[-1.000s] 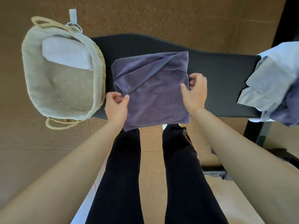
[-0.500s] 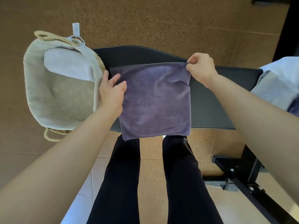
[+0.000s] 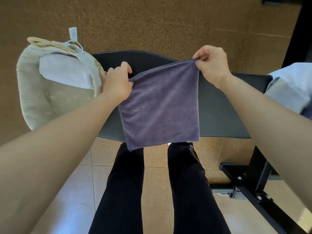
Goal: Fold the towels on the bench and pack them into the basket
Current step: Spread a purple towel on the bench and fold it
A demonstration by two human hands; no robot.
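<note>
Nearest to us, below the table's near edge, we see the person's two legs in black trousers (image 3: 128,191) standing on pale floor tiles (image 3: 70,191), and to their right the table's black metal frame (image 3: 249,186) with its bolts. The purple towel (image 3: 162,107) is held up over the middle of the table (image 3: 219,107), and its lower hem hangs past the near edge in front of the legs. The left hand (image 3: 116,81) grasps the towel's upper left corner with curled fingers. The right hand (image 3: 211,65) pinches the upper right corner, raised higher above the table, so the top edge slopes up to the right. The cloth hangs flat between them, and we cannot tell how many layers it has. At the table's left end sits the fabric-lined woven basket (image 3: 33,98), with its rim just beside the left hand, though we cannot tell whether it rests on the table or beside it. Inside it, towards the far side, lies a folded white towel (image 3: 65,70), and a small white tag (image 3: 73,33) is tied to the far rim. On the table's right end lies a heap of pale blue towels (image 3: 290,85). Beyond the table's far edge we see brown speckled flooring (image 3: 160,22).
</note>
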